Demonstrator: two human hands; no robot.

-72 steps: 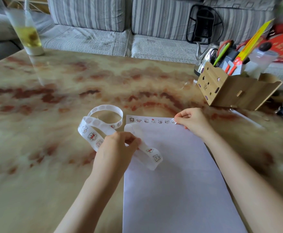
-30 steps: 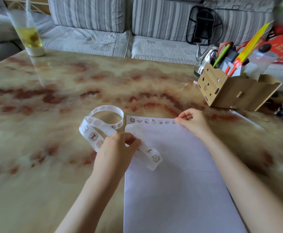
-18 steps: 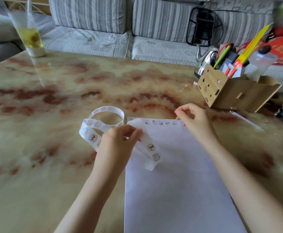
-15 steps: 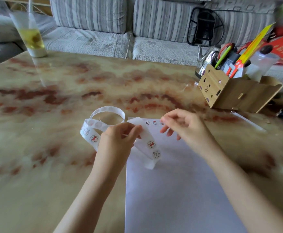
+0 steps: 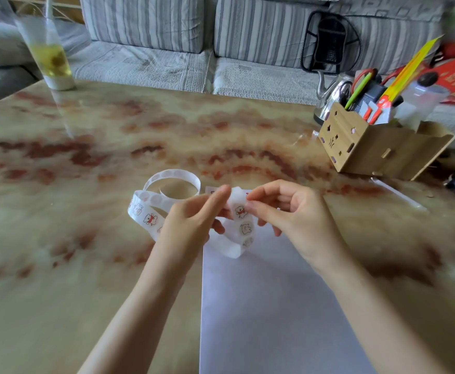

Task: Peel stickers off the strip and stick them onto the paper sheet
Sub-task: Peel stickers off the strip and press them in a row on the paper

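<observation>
Holding sticker strip (image 5: 243,228) up over top edge of paper sheet (image 5: 261,314), both hands on it. Grip of left hand (image 5: 191,221): thumb and fingers closed on strip, coiled tail trailing left onto table (image 5: 59,265). Grip of right hand (image 5: 291,215): thumb and forefinger pinched on strip edge at bear sticker (image 5: 240,211). Wooden desk organiser (image 5: 377,151) far right, well apart.

1. Left hand (image 5: 191,222) is raised, fingers and thumb curled round the sticker strip (image 5: 243,228).
2. Right hand (image 5: 293,217) sits beside it, thumb and forefinger pinching the strip's edge, other fingers curled.
</observation>
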